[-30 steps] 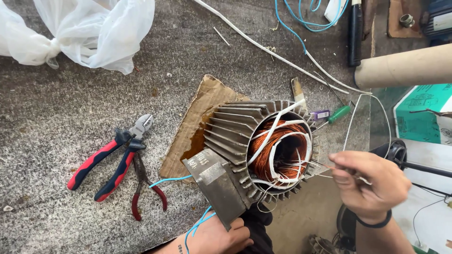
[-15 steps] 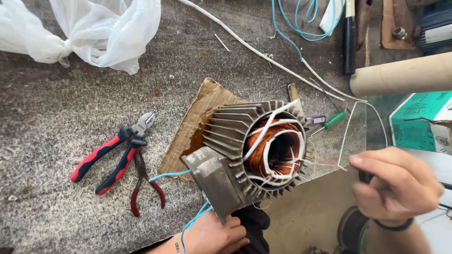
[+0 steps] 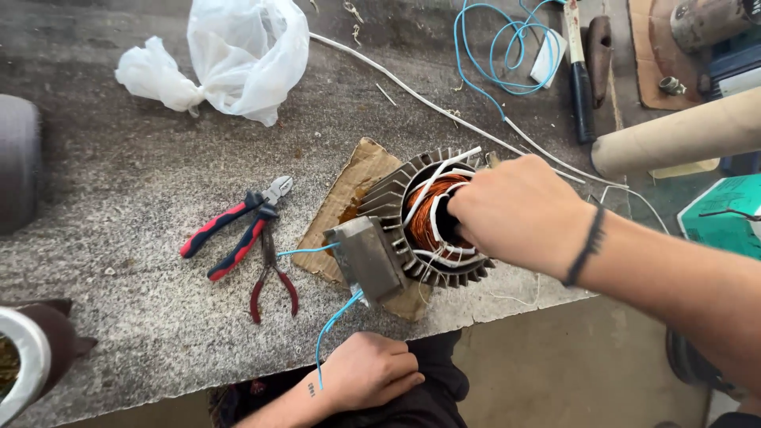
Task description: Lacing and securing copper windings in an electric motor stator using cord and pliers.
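One stator [image 3: 412, 230], two pliers [image 3: 238, 234]

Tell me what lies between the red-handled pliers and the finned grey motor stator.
Head view: a brown cardboard scrap under the stator, with a blue wire beside the pliers.
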